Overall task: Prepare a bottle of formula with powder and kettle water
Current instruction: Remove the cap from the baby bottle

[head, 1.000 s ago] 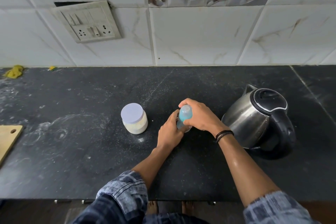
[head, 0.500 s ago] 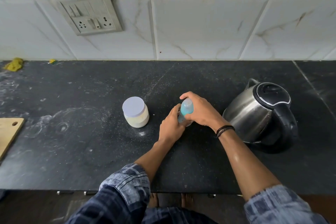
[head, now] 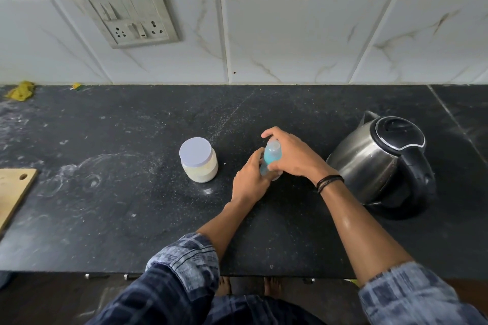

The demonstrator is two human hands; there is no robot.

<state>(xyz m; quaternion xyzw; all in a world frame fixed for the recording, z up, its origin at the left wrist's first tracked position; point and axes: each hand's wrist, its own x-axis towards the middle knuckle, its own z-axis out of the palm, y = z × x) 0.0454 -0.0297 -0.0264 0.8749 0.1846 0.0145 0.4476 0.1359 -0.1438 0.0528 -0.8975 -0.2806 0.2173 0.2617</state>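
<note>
A: Bottle?
B: Baby bottle, blue top, frame centre on the black desk. Left hand wraps its body; right hand closes its grip over the cap.
A: Others?
B: Powder jar lidded, centre-left; steel kettle at right.

Dark counter with its open ground to the left and along the near edge. A lidded jar stands just left of the two hands at centre; a narrow gap separates them. The kettle closes the right side, near the right wrist. A wooden board occupies the far left edge. Behind all runs a clear strip below the tiled wall.
</note>
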